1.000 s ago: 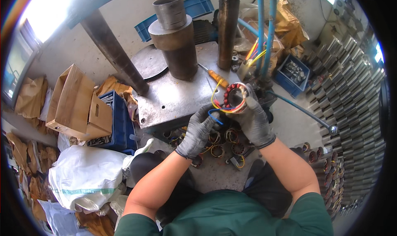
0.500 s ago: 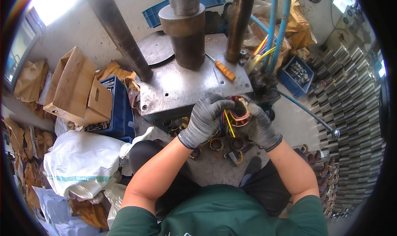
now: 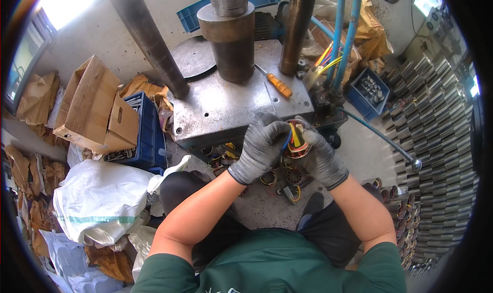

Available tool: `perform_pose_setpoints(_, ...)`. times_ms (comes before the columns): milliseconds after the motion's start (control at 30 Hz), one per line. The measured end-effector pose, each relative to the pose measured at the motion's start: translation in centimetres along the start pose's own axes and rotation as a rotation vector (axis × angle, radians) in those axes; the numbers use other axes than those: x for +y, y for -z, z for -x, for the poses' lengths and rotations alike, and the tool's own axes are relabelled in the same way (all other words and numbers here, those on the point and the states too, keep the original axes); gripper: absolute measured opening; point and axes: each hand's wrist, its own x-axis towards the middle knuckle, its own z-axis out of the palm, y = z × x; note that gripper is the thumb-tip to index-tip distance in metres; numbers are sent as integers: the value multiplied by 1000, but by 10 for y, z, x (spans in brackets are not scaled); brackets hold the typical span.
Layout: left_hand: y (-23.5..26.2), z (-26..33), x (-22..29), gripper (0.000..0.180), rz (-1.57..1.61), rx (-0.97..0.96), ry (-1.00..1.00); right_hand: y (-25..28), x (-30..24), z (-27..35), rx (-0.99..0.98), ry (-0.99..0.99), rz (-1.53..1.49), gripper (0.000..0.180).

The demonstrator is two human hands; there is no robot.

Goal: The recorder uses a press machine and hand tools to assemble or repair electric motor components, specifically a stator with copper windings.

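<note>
We found the wire ring (image 3: pixel 298 151) between both hands, at the near right side of the metal table (image 3: pixel 226 110). The right hand (image 3: pixel 324 157) was closed around its right side; the left hand (image 3: pixel 262 148) curled at the coloured wires (image 3: pixel 296 137), its pinch hidden from us. Farther off, we noted a screwdriver (image 3: pixel 280 85) right of a metal cylinder (image 3: pixel 233 57).

Both hands (image 3: pixel 263 148) are covered in matt knit cloth. The worktop (image 3: pixel 228 107) is made of scuffed, kinda shiny metal, the carton (image 3: pixel 84 108) of matt cardboard, and the crate (image 3: pixel 149 136) of smooth plastic.
</note>
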Motion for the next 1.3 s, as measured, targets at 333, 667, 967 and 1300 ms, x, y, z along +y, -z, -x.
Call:
perform_pose_setpoints(333, -28, 11, -8, 45, 720, -105, 909, 2, 21, -4, 27, 220, 17, 74)
perform_pose_setpoints(667, -16, 2, 5, 50, 765, -68, 853, -6, 18, -13, 84, 155, -55, 71)
perform_pose_setpoints(967, 5, 5, 16, 95, 47, -137, 85, 0, 13, -10, 109, 125, -150, 66)
perform_pose_setpoints(1300, -9, 14, 8, 94, 69, -160, -3, -9, 8, -3, 61, 142, -300, 56)
